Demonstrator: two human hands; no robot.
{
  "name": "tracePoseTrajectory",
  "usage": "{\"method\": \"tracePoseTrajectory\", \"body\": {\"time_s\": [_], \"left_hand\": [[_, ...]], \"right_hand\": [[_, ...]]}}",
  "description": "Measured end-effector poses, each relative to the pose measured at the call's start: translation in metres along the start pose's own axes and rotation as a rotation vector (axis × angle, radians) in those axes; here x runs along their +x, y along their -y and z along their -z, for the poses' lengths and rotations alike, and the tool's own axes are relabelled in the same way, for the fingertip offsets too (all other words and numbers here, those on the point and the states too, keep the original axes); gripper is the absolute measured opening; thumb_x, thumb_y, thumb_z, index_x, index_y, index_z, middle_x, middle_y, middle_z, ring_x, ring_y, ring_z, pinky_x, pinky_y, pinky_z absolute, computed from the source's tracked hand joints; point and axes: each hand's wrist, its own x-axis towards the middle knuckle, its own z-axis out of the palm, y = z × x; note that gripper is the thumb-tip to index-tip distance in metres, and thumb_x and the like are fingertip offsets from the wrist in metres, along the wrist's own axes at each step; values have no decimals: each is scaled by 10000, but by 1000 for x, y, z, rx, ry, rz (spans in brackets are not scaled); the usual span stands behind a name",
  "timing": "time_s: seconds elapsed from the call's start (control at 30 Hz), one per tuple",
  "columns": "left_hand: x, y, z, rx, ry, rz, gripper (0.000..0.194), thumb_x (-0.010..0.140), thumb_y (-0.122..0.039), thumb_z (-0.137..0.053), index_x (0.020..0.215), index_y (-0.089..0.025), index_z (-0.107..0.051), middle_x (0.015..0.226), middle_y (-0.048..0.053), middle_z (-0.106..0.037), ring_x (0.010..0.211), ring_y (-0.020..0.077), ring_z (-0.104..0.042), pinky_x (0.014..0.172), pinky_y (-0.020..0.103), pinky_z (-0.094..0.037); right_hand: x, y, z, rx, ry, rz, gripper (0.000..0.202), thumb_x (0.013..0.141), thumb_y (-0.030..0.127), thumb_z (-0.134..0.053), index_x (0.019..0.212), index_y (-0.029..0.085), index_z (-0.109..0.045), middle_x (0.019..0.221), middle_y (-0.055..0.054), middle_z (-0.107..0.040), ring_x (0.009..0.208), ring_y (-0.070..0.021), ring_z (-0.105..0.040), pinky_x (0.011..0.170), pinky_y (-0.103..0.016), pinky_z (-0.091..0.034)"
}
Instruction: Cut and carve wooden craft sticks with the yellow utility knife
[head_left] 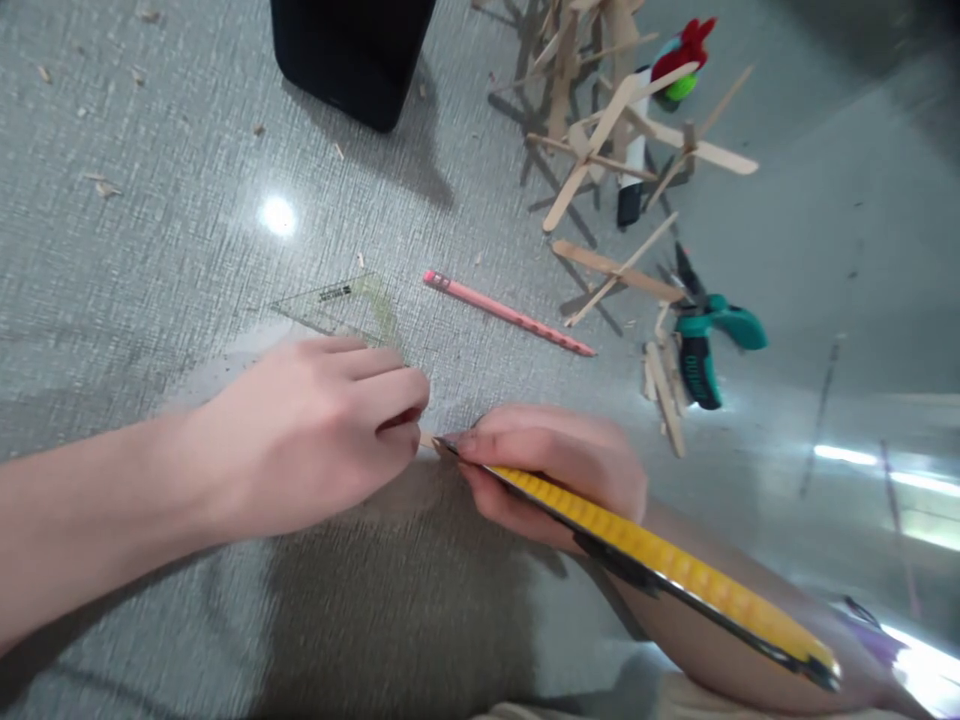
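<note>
Between my two hands, the tip of a small wooden stick (427,439) sticks out from the pinched fingers of my left hand (322,430). My right hand (555,465) is closed around a yellow utility knife (645,540), whose dark blade touches the stick's end. The knife's handle slants down to the lower right over my forearm. A clear set square (337,303) lies just beyond my left fingers, partly covered by them. Above my right hand rests a pink pencil (510,314).
Crossed wooden sticks (592,150) stand at the upper right beside a marker (631,180) and a red figure (686,55). Teal-handled pliers (697,345) lie near short stick pieces (664,385). A black object (352,55) is at the top; wood chips (105,187) dot the table.
</note>
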Motion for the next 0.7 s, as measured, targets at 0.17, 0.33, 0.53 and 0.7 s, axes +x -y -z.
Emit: {"method": "tracePoseTrajectory", "body": {"time_s": [0.17, 0.33, 0.53, 0.7], "left_hand": [[0, 1, 1, 83, -32, -73, 354, 984, -105, -395, 796, -142, -693, 776, 40, -657, 682, 157, -585, 653, 317, -452], [-1, 8, -1, 56, 34, -126, 345, 999, -152, -426, 796, -183, -703, 875, 48, -670, 771, 164, -570, 723, 312, -442], [-1, 8, 0, 43, 23, -131, 321, 986, -150, -462, 771, -175, -699, 843, 47, -643, 749, 170, -553, 716, 318, -426], [1, 6, 0, 108, 40, -148, 321, 957, -114, -460, 774, -188, -713, 814, 39, -634, 719, 172, -541, 674, 322, -402]], "right_hand": [[1, 2, -3, 5, -38, -21, 231, 846, 76, -658, 1006, 235, -608, 737, -4, -710, 617, -147, -698, 549, -255, -584], [3, 5, -2, -24, -1, -29, 278, 842, 51, -642, 1022, 256, -593, 728, 5, -718, 603, -147, -697, 554, -256, -585], [1, 2, -1, -32, 3, -15, 290, 840, 62, -669, 1048, 254, -607, 755, -2, -729, 625, -145, -704, 565, -252, -591], [1, 0, -1, -20, 34, -3, 298, 851, 68, -659, 1077, 255, -606, 786, -6, -741, 658, -152, -717, 596, -263, -598]]}}
